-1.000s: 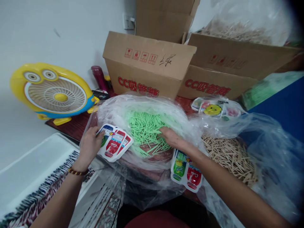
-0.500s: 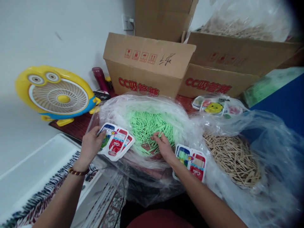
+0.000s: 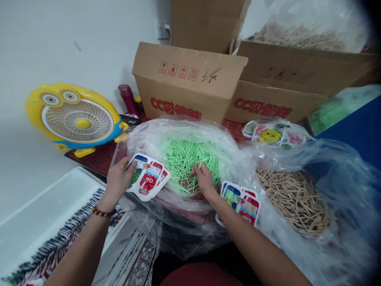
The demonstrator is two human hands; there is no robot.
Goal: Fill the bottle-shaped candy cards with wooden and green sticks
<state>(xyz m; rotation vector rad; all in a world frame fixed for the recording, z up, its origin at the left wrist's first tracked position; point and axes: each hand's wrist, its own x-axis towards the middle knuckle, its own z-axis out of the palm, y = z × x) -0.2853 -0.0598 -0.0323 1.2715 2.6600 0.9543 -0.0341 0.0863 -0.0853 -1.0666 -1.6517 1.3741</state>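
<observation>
My left hand [image 3: 119, 178] is closed on a fanned stack of printed candy pouches [image 3: 150, 180], blue-green and red with "Cola" on them. The thumb lies across the nearest pouch. Over a heap of thin green sticks [image 3: 181, 159] in a clear plastic bag [image 3: 149, 133], my right hand [image 3: 204, 179] has its thumb and fingers pinched together; whether a stick is between them I cannot make out. A second set of pouches [image 3: 233, 194] lies partly under my right forearm, with green and pale sticks showing in their windows.
Tan sticks [image 3: 293, 198] fill another clear bag at the right. Behind stand cardboard boxes [image 3: 190, 85]. A yellow fan [image 3: 83, 124] is at the left, beside a dark red bottle [image 3: 127, 99]. Below it, a white bin [image 3: 44, 202] holds rows of packed pouches.
The view has shifted slightly, moving the scene a little to the right. Both hands keep nearly the same pose, the left on the pouches and the right pinched over the green sticks.
</observation>
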